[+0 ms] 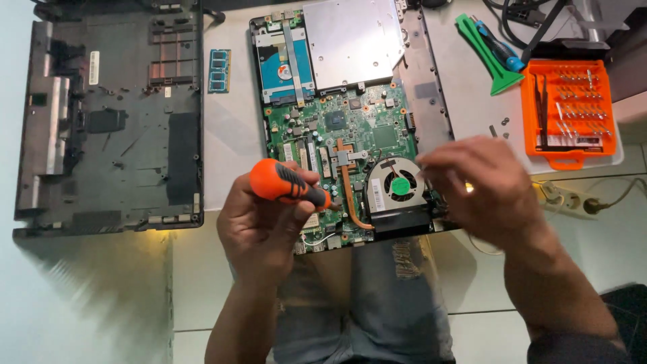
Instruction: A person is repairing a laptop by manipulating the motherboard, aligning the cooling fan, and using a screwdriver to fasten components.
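Opened laptop (350, 121) lies on the white surface (232, 135), bottom cover off: green motherboard w/ small chips, black CPU square near the middle, copper heat pipe running down to a round fan (399, 185) w/ green hub label at lower right. Blue-labelled hard drive (285, 67) top left, silver optical drive (352, 44) top right of it. Left hand (259, 226) wrapped tight round a screwdriver (286, 184), fat orange handle w/ black grip strips, dark shaft pointing right & down at the board beside the heat pipe. Right hand (485, 189) blurred, just right of the fan, fingers curled over the laptop's edge; can't tell if it holds anything. Removed black bottom cover (111, 114) lies well left, green RAM stick (219, 70) between it & the laptop. Orange bit case (569, 111) and green pry tool (490, 57) at right
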